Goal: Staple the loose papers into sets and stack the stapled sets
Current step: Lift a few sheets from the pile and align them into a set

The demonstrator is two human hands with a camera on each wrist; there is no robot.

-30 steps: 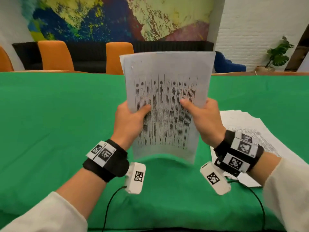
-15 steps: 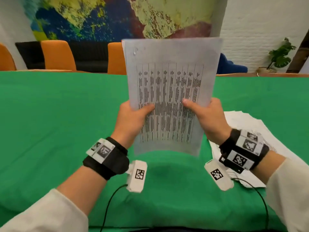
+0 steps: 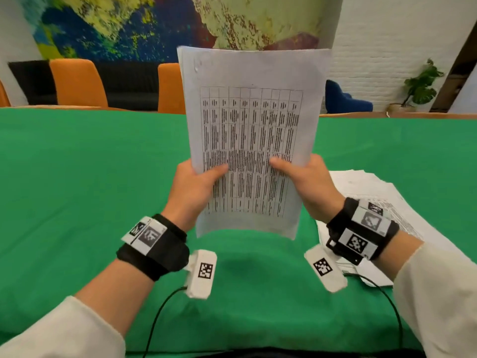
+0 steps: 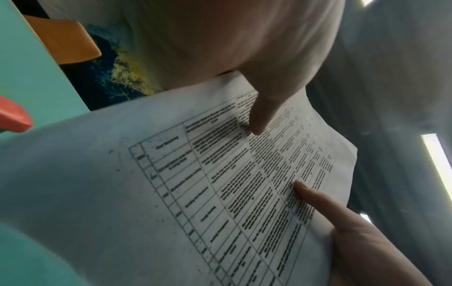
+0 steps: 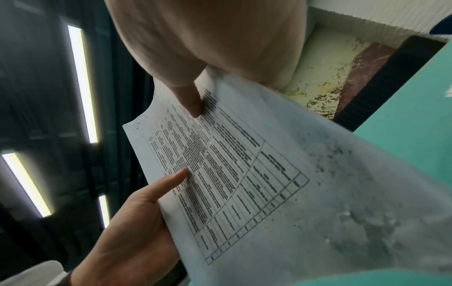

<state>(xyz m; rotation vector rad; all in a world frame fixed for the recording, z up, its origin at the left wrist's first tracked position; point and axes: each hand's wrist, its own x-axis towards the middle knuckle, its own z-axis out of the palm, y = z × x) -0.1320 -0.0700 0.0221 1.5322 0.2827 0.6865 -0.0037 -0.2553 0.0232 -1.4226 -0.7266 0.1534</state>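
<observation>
— Two orange chairs [image 3: 77, 82] stand behind the far left edge of the green surface [image 3: 90, 177], is that right?

— Yes, with a dark sofa [image 3: 129, 86] behind them along the wall, and a mural [image 3: 144, 24] in blue, yellow and dull red above it. A second orange chair back [image 3: 169, 89] shows partly hidden by the paper.

— And the left hand [image 3: 192, 192]?

— It pinches the left edge of the paper set [image 3: 250, 140]: thumb pressed flat on the printed front, fingers hidden behind the sheets. A black wrist strap [image 3: 154, 244] with coded tags sits on that arm, and a cream sleeve [image 3: 64, 332] covers the forearm.

— Where is the set itself?

— Upright in the air over the middle of the surface, lifted clear of the cloth, its bottom edge curling a little. The front page carries a printed table in columns. In the left wrist view the same paper set [image 4: 220, 183] fills the frame with both thumbs lying on it.

— The right hand [image 3: 312, 187]?

— Mirrors the left: thumb on the front near the right edge, fingers wrapped behind. The right wrist view shows the right thumb [image 5: 188, 98] pressing the text.

— Further right?

— A loose pile of papers [image 3: 374, 192] lies flat on the surface, just behind the right wrist. Beyond the far edge there is a blue seat [image 3: 346, 99], a white brick wall [image 3: 382, 34], and a potted plant [image 3: 419, 86] in the corner.
</observation>
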